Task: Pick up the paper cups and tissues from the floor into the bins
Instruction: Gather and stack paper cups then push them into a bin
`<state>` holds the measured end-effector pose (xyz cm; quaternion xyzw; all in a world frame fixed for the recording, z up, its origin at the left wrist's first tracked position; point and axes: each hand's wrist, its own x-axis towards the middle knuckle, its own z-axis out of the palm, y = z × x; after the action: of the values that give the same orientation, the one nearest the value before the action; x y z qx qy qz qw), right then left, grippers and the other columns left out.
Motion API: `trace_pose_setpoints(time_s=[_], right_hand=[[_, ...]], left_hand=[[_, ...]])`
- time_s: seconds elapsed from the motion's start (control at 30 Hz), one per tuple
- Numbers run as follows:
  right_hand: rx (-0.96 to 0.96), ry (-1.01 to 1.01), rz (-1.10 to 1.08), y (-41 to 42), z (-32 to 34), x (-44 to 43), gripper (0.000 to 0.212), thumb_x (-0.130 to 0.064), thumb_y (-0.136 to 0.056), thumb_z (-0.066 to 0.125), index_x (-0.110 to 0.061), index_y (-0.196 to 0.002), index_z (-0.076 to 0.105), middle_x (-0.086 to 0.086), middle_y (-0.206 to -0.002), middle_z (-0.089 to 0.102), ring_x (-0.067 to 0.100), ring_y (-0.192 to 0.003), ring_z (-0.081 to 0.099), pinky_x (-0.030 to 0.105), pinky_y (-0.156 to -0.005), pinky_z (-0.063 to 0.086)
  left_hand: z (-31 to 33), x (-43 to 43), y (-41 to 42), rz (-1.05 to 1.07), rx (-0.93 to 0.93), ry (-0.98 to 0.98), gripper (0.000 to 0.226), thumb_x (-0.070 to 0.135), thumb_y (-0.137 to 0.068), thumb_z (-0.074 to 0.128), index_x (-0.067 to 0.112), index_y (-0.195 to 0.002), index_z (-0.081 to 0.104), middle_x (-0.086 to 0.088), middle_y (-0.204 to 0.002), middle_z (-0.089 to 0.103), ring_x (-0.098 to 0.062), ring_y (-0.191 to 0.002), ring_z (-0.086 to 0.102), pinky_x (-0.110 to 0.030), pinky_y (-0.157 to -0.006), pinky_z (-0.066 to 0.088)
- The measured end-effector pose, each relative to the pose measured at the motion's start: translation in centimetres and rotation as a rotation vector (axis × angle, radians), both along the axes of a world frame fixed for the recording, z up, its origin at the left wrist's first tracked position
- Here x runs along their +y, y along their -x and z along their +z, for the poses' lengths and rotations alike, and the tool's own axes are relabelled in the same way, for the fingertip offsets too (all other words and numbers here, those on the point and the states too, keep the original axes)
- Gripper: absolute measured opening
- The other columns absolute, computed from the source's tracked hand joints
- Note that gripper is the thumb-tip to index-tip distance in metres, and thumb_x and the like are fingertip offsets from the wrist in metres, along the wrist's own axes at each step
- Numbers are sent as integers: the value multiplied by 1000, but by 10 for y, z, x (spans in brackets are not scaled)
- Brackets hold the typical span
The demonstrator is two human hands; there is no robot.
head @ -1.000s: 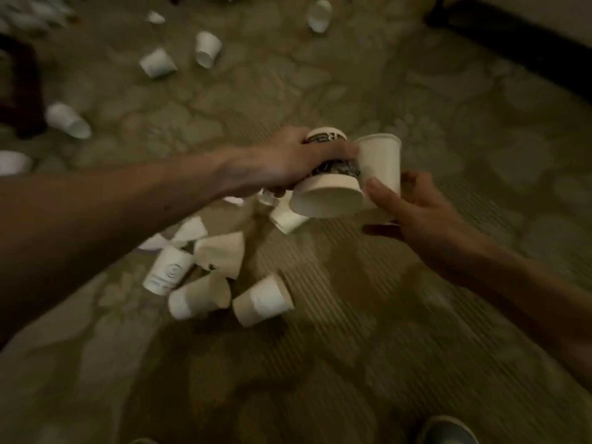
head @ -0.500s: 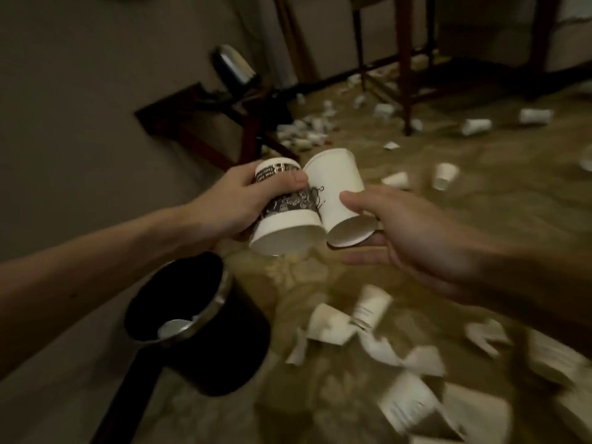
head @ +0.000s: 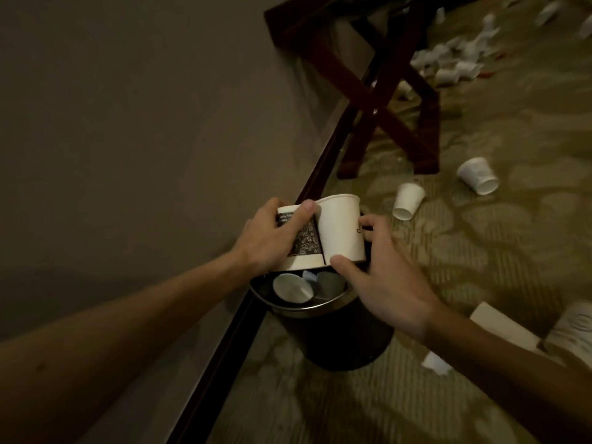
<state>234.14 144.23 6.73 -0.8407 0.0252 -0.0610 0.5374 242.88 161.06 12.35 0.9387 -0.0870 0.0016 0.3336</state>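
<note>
Gripping a printed cup [head: 304,245], the left hand [head: 269,238] holds it beside the white cup [head: 341,229] pinched by the right hand [head: 384,283] — both just above the bin [head: 346,350]. Released off-centre, either may clip its rim and bounce out.

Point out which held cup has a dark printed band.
The printed cup in the left hand, nearer the wall; the white cup in the right hand is plain.

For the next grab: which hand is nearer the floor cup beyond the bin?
Right. The right hand, holding a plain cup, is left of the floor cup; the left hand, holding a printed cup, is farther left.
</note>
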Motion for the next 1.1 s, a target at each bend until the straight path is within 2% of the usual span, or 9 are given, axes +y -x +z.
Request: trace_pose_setpoints(time_s=[0.2, 0.33, 0.43, 0.5, 0.63, 0.8, 0.87, 1.0, 1.1], right_hand=[[-21, 535, 98, -14, -23, -5, 77, -73, -82, 35, -26, -144, 36, -3, -154, 36, 22, -148, 13, 50, -115, 20], [5, 565, 181, -16, -26, -10, 84, -76, -81, 20, -28, -146, 43, -8, -161, 22, 19, -150, -4, 49, -118, 15], [-67, 470, 219, -10, -26, -19, 66, -67, -90, 34, -30, -143, 47, -5, -161, 26, 19, -151, 3, 39, -121, 9], [-150, 397, 202, 6, -22, -33, 50, -54, -94, 48, -26, -136, 56, -1, -156, 35, 18, -146, 20, 27, -115, 14], [-176, 355, 137, 63, -27, -81, 37, -45, -87, 57, -20, -113, 62, -6, -117, 52, 9, -101, 52, 19, -79, 42], [69, 492, 100, 156, -45, -153, 35, -58, -81, 48, -32, -105, 53, -23, -91, 40, 0, -77, 48, 20, -64, 39], [163, 560, 100, 193, -54, -175, 34, -62, -81, 46, -38, -105, 46, -20, -93, 38, 4, -77, 46, 28, -66, 43], [361, 556, 60, 268, -76, -206, 30, -59, -82, 48, -41, -106, 45, -24, -94, 39, -6, -79, 49, 12, -61, 32], [504, 566, 10, 318, -95, -220, 33, -53, -88, 54, -39, -118, 50, -27, -103, 36, -6, -88, 44, 12, -69, 36]], left_hand=[[-61, 12, -15, -14, 152, -98, 44, 69, -89, 48, 32, -113, 48, 13, -99, 60, -2, -87, 60, -19, -63, 43], [-73, 15, -19, -76, 212, -227, 55, 63, -91, 52, 28, -132, 45, -4, -128, 52, -23, -117, 53, -45, -99, 47], [-65, 6, -14, -23, 185, -216, 45, 51, -95, 54, 23, -130, 52, -2, -126, 58, -21, -116, 56, -37, -99, 44], [-56, -4, -3, 15, 27, -204, 21, 39, -97, 57, 23, -110, 62, 8, -100, 65, -15, -101, 62, -22, -80, 42], [-29, -49, 54, -128, -254, 18, 24, 42, -91, 60, 25, -74, 59, 13, -61, 59, 1, -56, 56, -9, -50, 38], [-47, -120, 144, -507, -90, 10, 35, 43, -89, 62, 19, -65, 56, 5, -54, 50, -7, -49, 46, -18, -47, 33], [-68, -141, 175, -634, 25, -31, 31, 43, -87, 60, 22, -65, 58, 8, -52, 49, -7, -52, 50, -18, -47, 36], [-115, -179, 228, -848, 214, -188, 26, 46, -90, 56, 34, -67, 53, 13, -61, 52, 0, -66, 53, -17, -54, 36], [-154, -206, 262, -928, 228, -255, 26, 45, -92, 59, 37, -70, 47, 18, -71, 47, 0, -68, 49, -20, -60, 37]])
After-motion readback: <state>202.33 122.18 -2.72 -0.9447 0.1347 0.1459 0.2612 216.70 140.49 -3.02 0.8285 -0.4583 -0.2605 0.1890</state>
